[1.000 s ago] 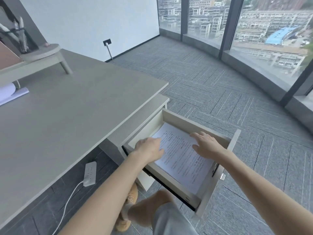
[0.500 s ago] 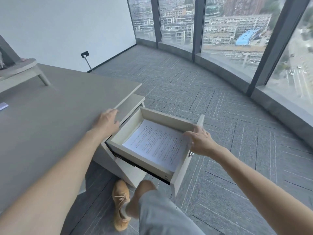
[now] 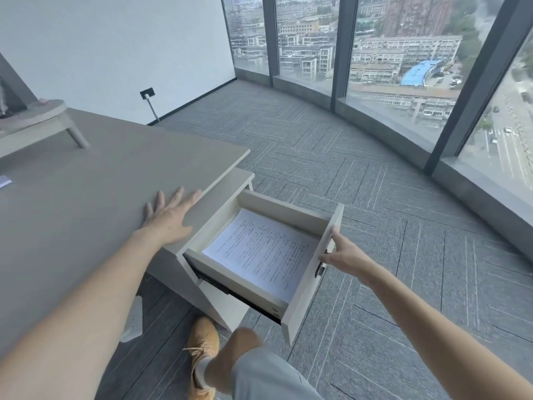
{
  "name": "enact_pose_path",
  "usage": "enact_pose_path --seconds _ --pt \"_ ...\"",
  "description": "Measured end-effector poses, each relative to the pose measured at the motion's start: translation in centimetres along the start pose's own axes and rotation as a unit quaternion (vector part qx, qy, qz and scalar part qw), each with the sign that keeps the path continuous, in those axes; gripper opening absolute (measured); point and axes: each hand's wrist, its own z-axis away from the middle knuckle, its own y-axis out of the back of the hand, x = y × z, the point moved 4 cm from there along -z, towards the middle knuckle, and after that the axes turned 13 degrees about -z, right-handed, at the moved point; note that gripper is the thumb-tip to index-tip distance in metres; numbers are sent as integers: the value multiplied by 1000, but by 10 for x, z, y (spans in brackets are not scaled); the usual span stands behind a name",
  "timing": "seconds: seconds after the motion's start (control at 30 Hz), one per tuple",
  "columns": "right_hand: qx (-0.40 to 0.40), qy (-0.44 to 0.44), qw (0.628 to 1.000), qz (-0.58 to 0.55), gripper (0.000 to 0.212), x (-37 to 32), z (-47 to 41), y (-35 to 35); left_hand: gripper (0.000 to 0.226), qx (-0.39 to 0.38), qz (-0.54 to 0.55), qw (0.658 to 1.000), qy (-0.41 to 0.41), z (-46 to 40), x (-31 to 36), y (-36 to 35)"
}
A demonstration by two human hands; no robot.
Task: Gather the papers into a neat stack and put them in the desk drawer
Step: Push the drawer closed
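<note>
- The left hand (image 3: 168,219) lay flat on the desk top (image 3: 86,203), fingers spread wide and holding nothing; a second before it had been down inside the drawer on the sheets, and half a second before it was just arriving at the desk's edge.
- The right hand (image 3: 344,256) was at the drawer front (image 3: 313,280), index finger stretched up along its outer face and the other fingers loosely curled beside the small metal lock (image 3: 319,269); whether it actually gripped the panel could not be told; earlier this hand had rested on the page, then on the front's top edge.
- Between the two hands the drawer (image 3: 277,206) stood pulled well out; it looked about as far out as in the earlier views.
- The papers (image 3: 261,251) lay flat on the drawer's floor, just left of the right hand; a squared white stack with printed lines on the top sheet, edges roughly parallel to the drawer walls, no hand touching it now.
- Below the hands a bent knee and a tan shoe (image 3: 202,353) showed on the grey carpet (image 3: 375,197).
</note>
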Motion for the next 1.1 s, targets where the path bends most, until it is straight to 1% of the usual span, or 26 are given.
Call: enact_pose_path --seconds 0.13,0.27,0.37,0.5,0.63,0.8,0.9,1.03,1.1 --pt "-31 1 998 -47 102 -9 -23 -21 92 17 -30 999 -27 -8 -10 -3" --pt "-57 17 994 -92 104 -21 -45 -45 72 55 -26 998 -11 -13 -10 -4" --pt "-64 38 990 -123 103 -34 -57 -66 64 71 -19 997 -11 -14 -7 -4" --pt "-65 68 985 -145 105 -51 -77 -94 65 79 -11 997 -13 -15 -10 -6" --pt "-71 70 986 -136 108 -57 -100 -116 65 85 -9 996 -12 -15 -9 -7" --pt "-78 87 980 -163 118 -69 -122 -144 66 90 -8 996 -12 -16 -10 -7" --pt "-62 87 979 -174 120 -80 -128 -155 66 96 -3 995 -8 -15 -10 -6" --pt "-43 83 980 -174 113 -89 -137 -167 67 95 -4 995 -7 -15 -9 -6" --pt "-36 90 980 -171 117 -95 -138 -173 67 96 -4 995 -7 -14 -10 -7"
